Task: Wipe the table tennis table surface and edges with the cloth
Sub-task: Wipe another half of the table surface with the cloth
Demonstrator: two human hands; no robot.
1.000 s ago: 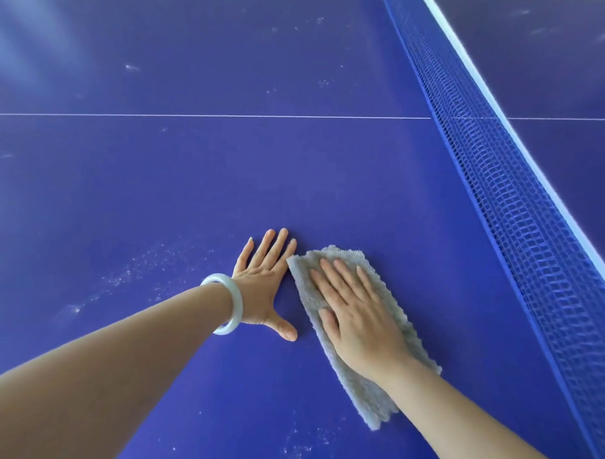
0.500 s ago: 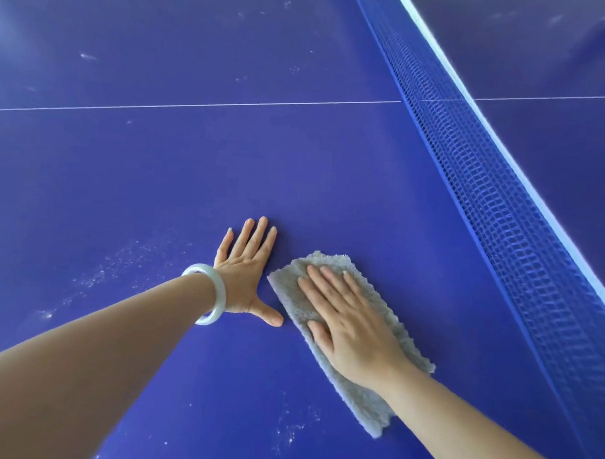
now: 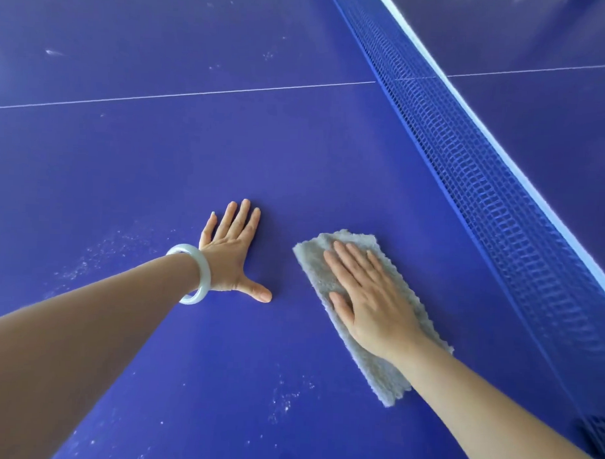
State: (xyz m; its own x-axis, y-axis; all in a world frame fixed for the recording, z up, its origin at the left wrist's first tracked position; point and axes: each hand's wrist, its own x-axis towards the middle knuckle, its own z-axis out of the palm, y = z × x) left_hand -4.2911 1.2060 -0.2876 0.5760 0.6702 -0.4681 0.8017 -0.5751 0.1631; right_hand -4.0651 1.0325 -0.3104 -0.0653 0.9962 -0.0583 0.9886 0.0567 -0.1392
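**A flat hand on a grey cloth, close to the net**

The grey cloth [image 3: 383, 376] lies flat on the blue tabletop [image 3: 159, 162]. It is on the near side of the net [image 3: 484, 187], close to it but not touching it. The right hand [image 3: 370, 300] lies on top of the cloth. Its fingers are straight and close together, with the palm down, and it presses on the cloth without curling round it. The far end of the cloth sticks out past the fingertips. The near end sticks out below the wrist.

The left hand [image 3: 230, 251] is flat on the bare tabletop, just to the left of the cloth, with a gap between them. Its fingers are straight and its thumb points out to the side. A pale bracelet [image 3: 198, 277] sits on that wrist.

The cloth is long and thin, like a folded strip. It looks fluffy, and its edges are fuzzy. It lies slanted, running almost the same way as the net.

The right hand and arm hide the middle of the cloth. None of the tabletop's edges or corners show. A thin white line [image 3: 196, 93] runs across the tabletop to the net. Small white specks [image 3: 281, 400] lie near the cloth's near end, and more lie beside the left arm. What they are is hard to tell.
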